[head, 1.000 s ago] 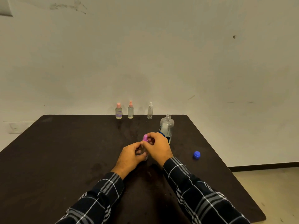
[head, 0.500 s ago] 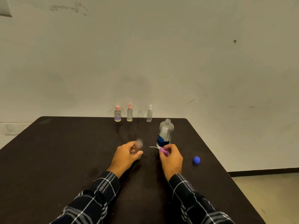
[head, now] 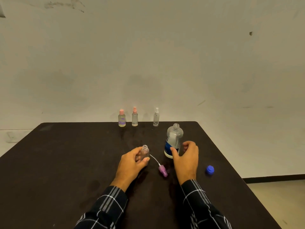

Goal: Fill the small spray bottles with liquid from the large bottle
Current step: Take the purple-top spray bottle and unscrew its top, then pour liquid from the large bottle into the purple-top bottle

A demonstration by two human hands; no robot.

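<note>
Left hand (head: 130, 164) has its thumb and fingers wrapped around the small bottle (head: 145, 152), which is standing straight up with its open neck poking out above the fingers. The purple spray top (head: 162, 170) is lying flat between the two hands, long axis slanted, with its thin white tube pointing back toward the held bottle.

Right hand (head: 186, 159) is half open and cupped around the lower part of the large bottle (head: 174, 138), thumb across the blue label and fingers just off its right side. Honestly can't tell if it's actually gripping. That bottle is upright too, mouth uncapped. Its blue cap (head: 210, 169) sits just right of that hand.

Three spray bottles (head: 134, 117) line up well beyond both hands at the far edge of the dark table (head: 66, 162). There's a plain scuffed wall (head: 148, 55) behind and pale floor (head: 272, 195) off to the right.
</note>
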